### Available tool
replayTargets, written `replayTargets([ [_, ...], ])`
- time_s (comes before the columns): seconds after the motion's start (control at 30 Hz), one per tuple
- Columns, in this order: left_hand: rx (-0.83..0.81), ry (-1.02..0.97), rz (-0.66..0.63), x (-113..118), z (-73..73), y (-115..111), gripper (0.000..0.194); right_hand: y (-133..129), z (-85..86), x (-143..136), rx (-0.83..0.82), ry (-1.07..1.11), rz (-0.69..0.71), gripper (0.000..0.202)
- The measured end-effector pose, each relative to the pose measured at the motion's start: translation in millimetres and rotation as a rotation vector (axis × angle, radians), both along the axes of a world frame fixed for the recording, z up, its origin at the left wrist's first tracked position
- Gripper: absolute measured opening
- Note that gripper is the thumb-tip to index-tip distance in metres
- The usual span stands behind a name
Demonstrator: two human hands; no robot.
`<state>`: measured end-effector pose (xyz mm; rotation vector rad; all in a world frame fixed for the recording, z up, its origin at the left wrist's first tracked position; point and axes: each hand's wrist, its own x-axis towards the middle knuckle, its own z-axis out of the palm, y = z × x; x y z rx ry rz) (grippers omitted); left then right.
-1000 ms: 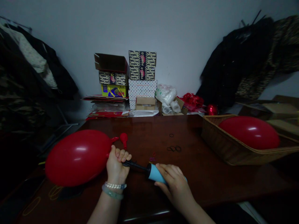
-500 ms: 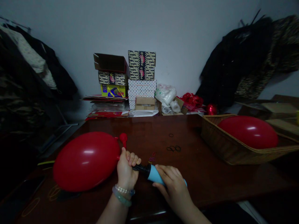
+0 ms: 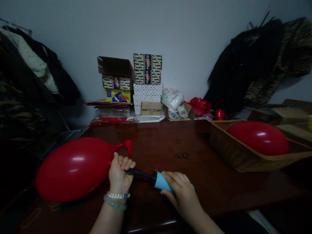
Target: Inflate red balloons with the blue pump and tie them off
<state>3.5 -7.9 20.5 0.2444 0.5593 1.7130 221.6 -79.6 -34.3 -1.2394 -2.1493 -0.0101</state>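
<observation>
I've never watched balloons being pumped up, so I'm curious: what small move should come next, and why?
Probably slide the left hand toward the right hand, pushing the black rod into the light-blue pump barrel. The rod shows bare between both hands, so the stroke looks drawn out, and the narrow end of the large red balloon meets the left hand.

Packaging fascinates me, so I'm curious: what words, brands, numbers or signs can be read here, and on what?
"POMELO", twice, sideways: patterned packaging above white dotted packaging.
Too blurred to read: lettering on the left patterned box and yellow box.
Too small: line on the white dotted packaging; marking on small brown box.
None visible: blue pump, large red balloon.
</observation>
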Motion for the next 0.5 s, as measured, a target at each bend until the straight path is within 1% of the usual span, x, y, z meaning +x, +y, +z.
replayTargets([
  [0.1,0.013,-0.014,0.017,-5.8,-1.5,6.5,0.044,5.8,-2.4,8.1,0.018,-0.025,0.005,0.048],
  [0.23,0.009,-0.020,0.003,-3.9,-3.1,9.1,0.044,8.5,-3.9,9.1,0.061,-0.016,-0.004,0.046],
  [0.37,-0.009,-0.018,-0.011,3.7,-0.1,2.7,0.044,3.0,-1.7,2.8,0.063,-0.006,-0.014,0.047],
  [0.5,-0.020,-0.021,-0.059,12.8,1.4,-9.5,0.044,-5.8,0.3,-11.4,0.047,0.000,-0.024,0.048],
])
